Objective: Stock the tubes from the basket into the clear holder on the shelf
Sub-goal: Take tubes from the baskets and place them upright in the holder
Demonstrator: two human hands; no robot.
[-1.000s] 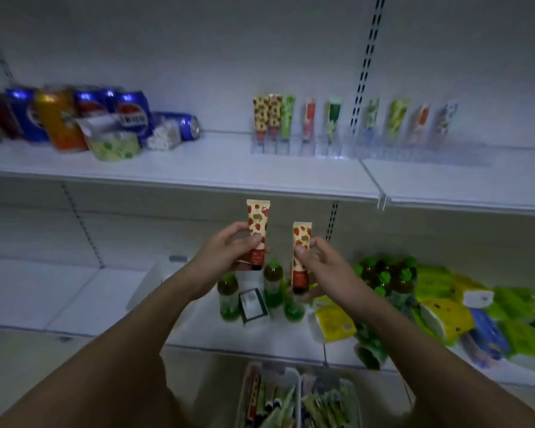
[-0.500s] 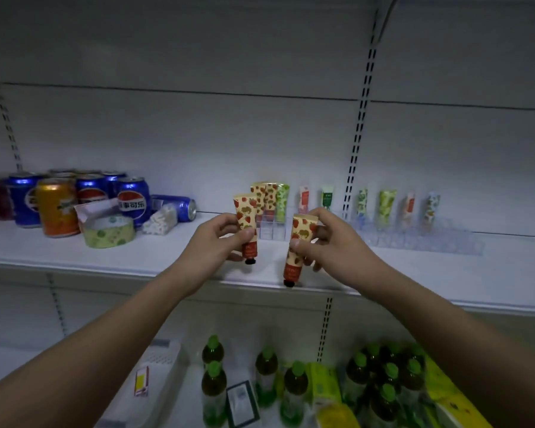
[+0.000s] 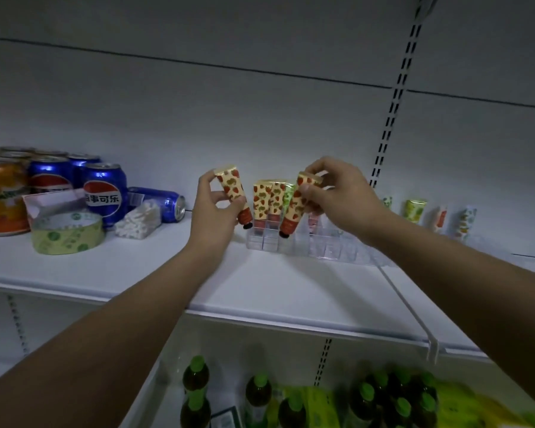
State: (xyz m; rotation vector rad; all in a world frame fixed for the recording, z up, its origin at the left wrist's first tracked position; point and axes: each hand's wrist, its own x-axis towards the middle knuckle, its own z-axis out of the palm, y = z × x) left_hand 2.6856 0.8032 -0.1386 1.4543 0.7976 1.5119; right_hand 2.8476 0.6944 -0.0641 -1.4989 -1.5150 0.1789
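Left hand pinches 1 strawberry tube; right hand pinches another tube, both tilted over the clear holder.

cans left on shelf; clear holder right, tubes inside.

A shop aisle: white metal shelving on slotted uprights carries soda cans at left, boxed tubes in a clear holder at centre, and green-capped bottles along the lower edge.
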